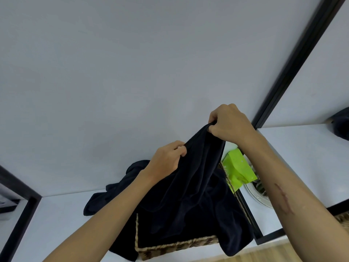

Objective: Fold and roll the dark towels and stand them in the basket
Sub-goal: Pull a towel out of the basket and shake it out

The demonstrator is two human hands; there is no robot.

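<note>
Centre frame: our left hand [168, 157] and right hand [229, 122] pinch a dark towel [194, 186] above the basket [175, 246]; we should find both corners, then spread it flat.

Soft even light; wide-angle bending at edges.

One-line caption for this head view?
Both hands, left hand and right hand, lift a dark towel above the woven basket.
</note>
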